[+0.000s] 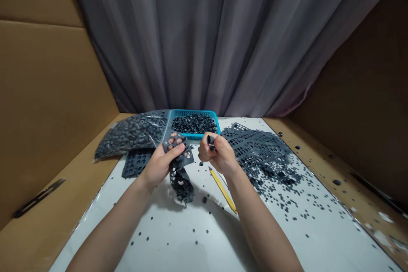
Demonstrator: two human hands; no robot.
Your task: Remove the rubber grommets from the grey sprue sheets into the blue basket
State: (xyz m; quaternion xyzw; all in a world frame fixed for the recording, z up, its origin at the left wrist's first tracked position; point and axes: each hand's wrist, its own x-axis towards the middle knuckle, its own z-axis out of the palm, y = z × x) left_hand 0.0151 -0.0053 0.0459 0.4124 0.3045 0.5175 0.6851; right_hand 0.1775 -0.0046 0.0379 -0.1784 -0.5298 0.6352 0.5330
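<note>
My left hand [159,163] grips a dark grey rubber sheet [183,159] punched with round holes, the thumb pressed on its face. The sheet's lower part hangs down in a curled strip [181,185] above the table. To the right, apart from the sheet, my right hand [219,153] is closed around a small black rubber piece [210,139], whose end shows between the fingers. Just below that hand lies a yellow utility knife [225,192], partly hidden by the right forearm.
Behind the hands, a blue basket [219,125] holds many small black pieces. A clear bag [134,131] of similar pieces lies left, over an unpunched-out sheet [137,163]. Punched sheets [258,146] and scattered black discs cover the right. Cardboard walls [41,93] flank the white table [172,248].
</note>
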